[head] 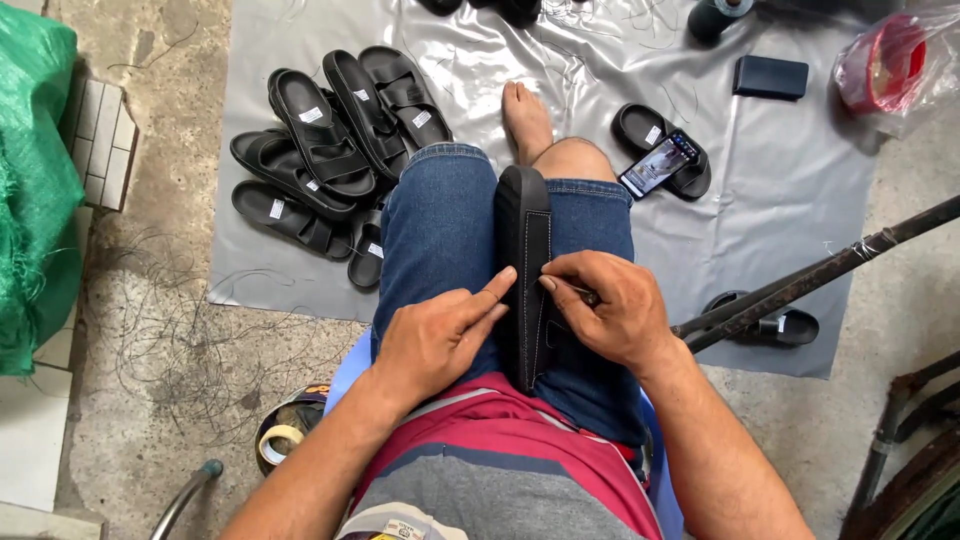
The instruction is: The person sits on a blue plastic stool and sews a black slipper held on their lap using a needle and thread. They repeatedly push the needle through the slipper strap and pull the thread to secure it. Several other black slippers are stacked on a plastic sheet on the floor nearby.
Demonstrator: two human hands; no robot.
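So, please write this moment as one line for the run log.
left hand: fingers on black sandal | right hand: pinching sandal edge | sandal: on edge between knees | sandal pile: on grey sheet

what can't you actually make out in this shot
- Head view: whatever small tool the right hand pinches against the black rubber sandal is hidden by its own fingers.
- The sandal's lower end is covered by both hands; the left hand rests on its edge.
- The smartphone screen lying on a black slide is too small to tell.
- The dark spool is cut off by the top edge.
- The red object in the clear plastic bag is blurred by the film.
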